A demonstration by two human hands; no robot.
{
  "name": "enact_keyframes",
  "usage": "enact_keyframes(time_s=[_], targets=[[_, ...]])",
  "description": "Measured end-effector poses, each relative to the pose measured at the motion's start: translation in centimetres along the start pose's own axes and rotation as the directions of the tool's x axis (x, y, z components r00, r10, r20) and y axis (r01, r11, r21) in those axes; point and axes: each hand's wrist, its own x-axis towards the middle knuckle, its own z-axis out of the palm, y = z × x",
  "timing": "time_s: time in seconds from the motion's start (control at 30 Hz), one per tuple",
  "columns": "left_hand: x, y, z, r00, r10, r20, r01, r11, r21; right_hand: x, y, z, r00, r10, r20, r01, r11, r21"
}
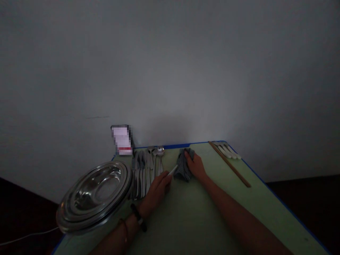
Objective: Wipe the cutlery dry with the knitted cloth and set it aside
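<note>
Near the middle of the table, my left hand (pixel 159 186) is closed on a thin utensil with a white handle (pixel 173 170); its other end is hidden, so its kind cannot be told. My right hand (pixel 196 165) grips a crumpled dark grey cloth (pixel 182 170), fingers wrapped over its upper right side. The white handle's tip lies close by the cloth's left edge. Just left of my left hand, several table knives (pixel 138 173) lie in a row, with metal spoons (pixel 159 151) beside them.
A stack of round steel basins (pixel 98 170) stands at the table's left. Wooden chopsticks (pixel 231 164) and several white-handled utensils (pixel 230 151) lie at the right. A blurred phone-like device (pixel 122 141) leans against the wall. Blue tape edges the green table (pixel 196 219).
</note>
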Motion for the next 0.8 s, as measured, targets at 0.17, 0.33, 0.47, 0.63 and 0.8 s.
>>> enact_keyframes(time_s=[0.17,0.33,0.47,0.63,0.8], targets=[[0.08,0.37,0.42,0.996,-0.045,-0.075,0.038,0.995,-0.094,0.18,-0.51,0.45,0.998,0.057,-0.002,-0.057,0.997,0.042],[0.07,0.02,0.48,0.992,-0.078,-0.100,0.069,0.993,-0.093,-0.04,-0.44,0.71,0.995,0.049,0.088,-0.050,0.999,0.015],[0.12,-0.42,0.32,0.992,-0.077,-0.099,0.074,0.997,-0.038,0.01,-0.46,0.91,0.994,0.032,0.101,-0.031,0.999,-0.005],[-0.03,-0.48,0.29,0.990,-0.101,-0.100,0.102,0.995,0.012,0.02,-0.58,0.90,0.993,0.044,0.110,-0.044,0.999,-0.004],[-0.27,-0.18,0.26,0.990,-0.103,-0.099,0.107,0.994,0.035,-0.02,-0.73,0.80,0.988,0.077,0.133,-0.081,0.996,0.025]])
